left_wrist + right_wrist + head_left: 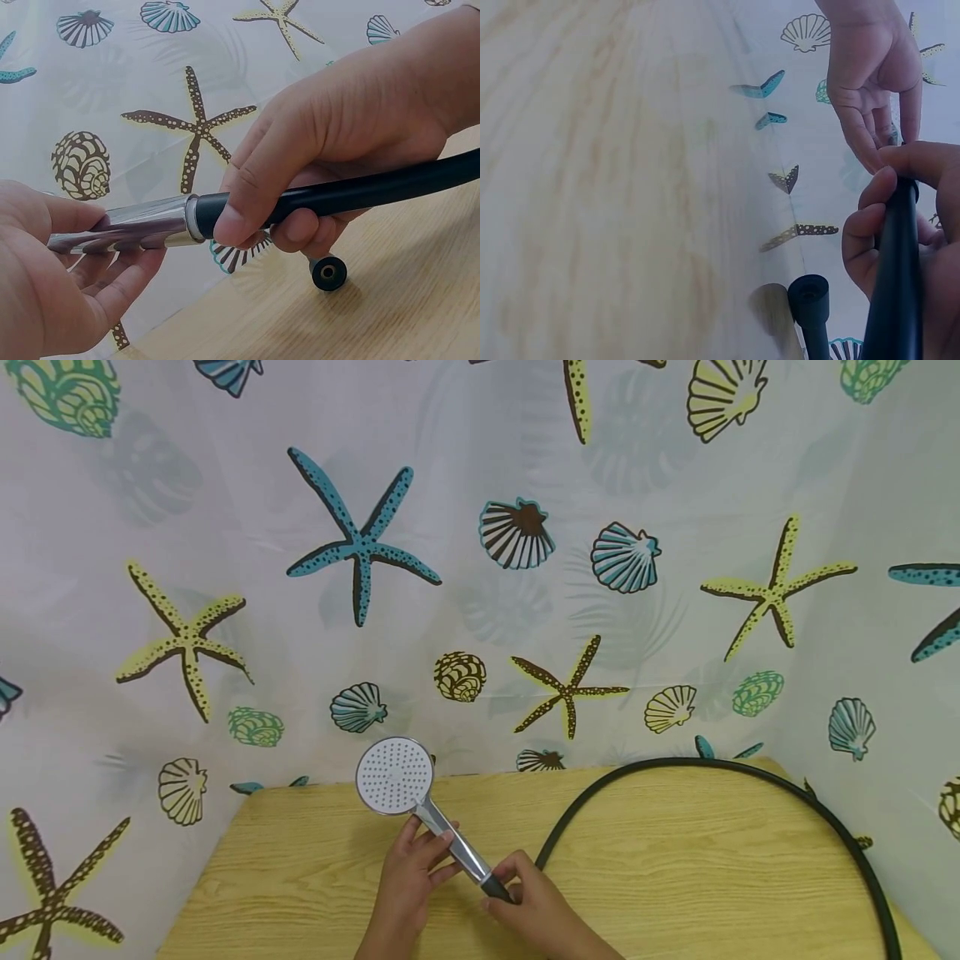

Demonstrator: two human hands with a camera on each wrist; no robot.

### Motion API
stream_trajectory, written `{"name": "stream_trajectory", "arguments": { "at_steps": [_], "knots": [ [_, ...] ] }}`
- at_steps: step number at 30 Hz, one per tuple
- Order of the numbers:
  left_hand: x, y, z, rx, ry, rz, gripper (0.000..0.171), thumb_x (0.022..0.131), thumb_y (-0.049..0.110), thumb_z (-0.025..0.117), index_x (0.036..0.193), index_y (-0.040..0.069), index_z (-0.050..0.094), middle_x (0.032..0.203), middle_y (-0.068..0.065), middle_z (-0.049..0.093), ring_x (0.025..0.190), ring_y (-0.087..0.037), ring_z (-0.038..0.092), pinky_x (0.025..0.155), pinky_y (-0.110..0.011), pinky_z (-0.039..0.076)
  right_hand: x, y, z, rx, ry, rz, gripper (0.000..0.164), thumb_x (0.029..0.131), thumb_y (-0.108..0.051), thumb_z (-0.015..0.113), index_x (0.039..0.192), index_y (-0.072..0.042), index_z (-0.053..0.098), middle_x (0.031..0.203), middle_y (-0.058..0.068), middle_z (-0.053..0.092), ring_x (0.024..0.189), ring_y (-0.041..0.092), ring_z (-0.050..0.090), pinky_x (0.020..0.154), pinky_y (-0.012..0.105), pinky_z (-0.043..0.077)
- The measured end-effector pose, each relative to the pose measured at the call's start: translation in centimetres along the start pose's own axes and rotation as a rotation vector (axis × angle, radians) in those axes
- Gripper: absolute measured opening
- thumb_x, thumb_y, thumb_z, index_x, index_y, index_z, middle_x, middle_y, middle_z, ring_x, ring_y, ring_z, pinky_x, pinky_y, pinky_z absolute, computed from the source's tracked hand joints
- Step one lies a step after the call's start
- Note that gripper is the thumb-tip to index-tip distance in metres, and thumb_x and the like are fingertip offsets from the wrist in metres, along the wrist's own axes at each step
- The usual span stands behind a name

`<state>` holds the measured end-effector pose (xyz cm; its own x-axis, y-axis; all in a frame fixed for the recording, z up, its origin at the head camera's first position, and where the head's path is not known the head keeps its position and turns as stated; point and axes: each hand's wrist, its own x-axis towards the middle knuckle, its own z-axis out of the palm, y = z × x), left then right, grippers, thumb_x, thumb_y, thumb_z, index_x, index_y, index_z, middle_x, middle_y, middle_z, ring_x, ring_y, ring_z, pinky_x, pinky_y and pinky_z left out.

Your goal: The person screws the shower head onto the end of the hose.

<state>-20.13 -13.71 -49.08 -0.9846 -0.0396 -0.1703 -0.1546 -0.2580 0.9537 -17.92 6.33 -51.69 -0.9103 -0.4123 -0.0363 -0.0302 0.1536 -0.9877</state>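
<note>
A chrome shower head (394,775) with a round, dotted spray face tilts up over the wooden table. My left hand (408,872) holds its handle (459,850), thumb on one side and fingers beneath. At the handle's lower end my right hand (536,902) grips the black hose (360,186) between thumb and fingers. In the left wrist view the hose end meets the chrome handle (142,223), a pale ring showing at the joint. Whether it is threaded on cannot be seen. The hose's other end (808,296) has a round black fitting with a hole.
The hose curves in a wide arc over the right side of the wooden table (300,860). Behind and at both sides hangs a white curtain (480,460) printed with starfish and shells, reaching the table's back edge.
</note>
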Motion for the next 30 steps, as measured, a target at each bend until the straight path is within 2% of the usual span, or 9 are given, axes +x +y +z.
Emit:
{"name": "stream_trajectory", "arguments": {
  "at_steps": [12, 22, 30],
  "knots": [
    [0.12, 0.01, 0.08, -0.010, 0.012, -0.001, 0.064, 0.097, 0.014, 0.067, 0.154, 0.014, 0.038, 0.134, -0.014, 0.065, 0.107, -0.018, 0.071, 0.092, -0.040, 0.063, 0.01, -0.07, 0.13, -0.016, 0.040, -0.030, 0.029, 0.095, -0.014, 0.070, 0.116, -0.002, 0.055, 0.109, 0.019, 0.068, 0.082, 0.014, 0.064, 0.068, 0.019, 0.054],
    [0.13, 0.07, 0.07, -0.010, 0.018, 0.003, 0.062, 0.097, 0.013, 0.066, 0.153, 0.012, 0.040, 0.135, -0.017, 0.064, 0.106, -0.018, 0.072, 0.091, -0.040, 0.063, 0.13, 0.31, 0.01, -0.043, 0.047, -0.042, 0.025, 0.096, -0.019, 0.069, 0.113, -0.004, 0.059, 0.103, 0.010, 0.071, 0.084, 0.014, 0.066, 0.070, 0.020, 0.056],
    [0.14, 0.09, 0.02, -0.016, 0.018, 0.007, 0.063, 0.098, 0.011, 0.065, 0.154, 0.013, 0.038, 0.136, -0.018, 0.063, 0.106, -0.018, 0.072, 0.091, -0.040, 0.063, 0.12, 0.28, 0.06, -0.046, 0.042, -0.051, 0.026, 0.097, -0.023, 0.069, 0.113, -0.005, 0.062, 0.102, 0.007, 0.071, 0.083, 0.012, 0.066, 0.070, 0.020, 0.057]
  ]
}}
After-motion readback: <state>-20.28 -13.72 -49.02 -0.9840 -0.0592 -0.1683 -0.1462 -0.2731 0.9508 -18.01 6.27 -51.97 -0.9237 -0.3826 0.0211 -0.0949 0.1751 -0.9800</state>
